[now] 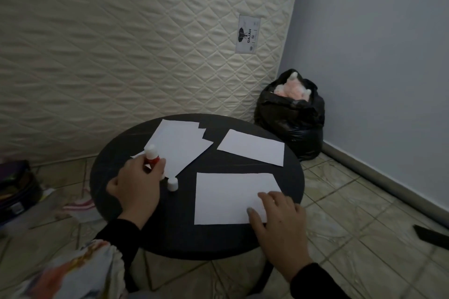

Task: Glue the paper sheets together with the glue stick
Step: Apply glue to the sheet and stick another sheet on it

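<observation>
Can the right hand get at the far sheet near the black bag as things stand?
Probably yes. The right hand rests on the near sheet holding nothing, and only bare table lies between it and the far sheet.

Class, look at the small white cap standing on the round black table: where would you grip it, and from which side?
Grip the small white cap by its round side wall, coming from above with thumb and forefinger. It stands upright and free on the round black table; the left hand with the glue stick crowds its left, so approach from the right.
</observation>
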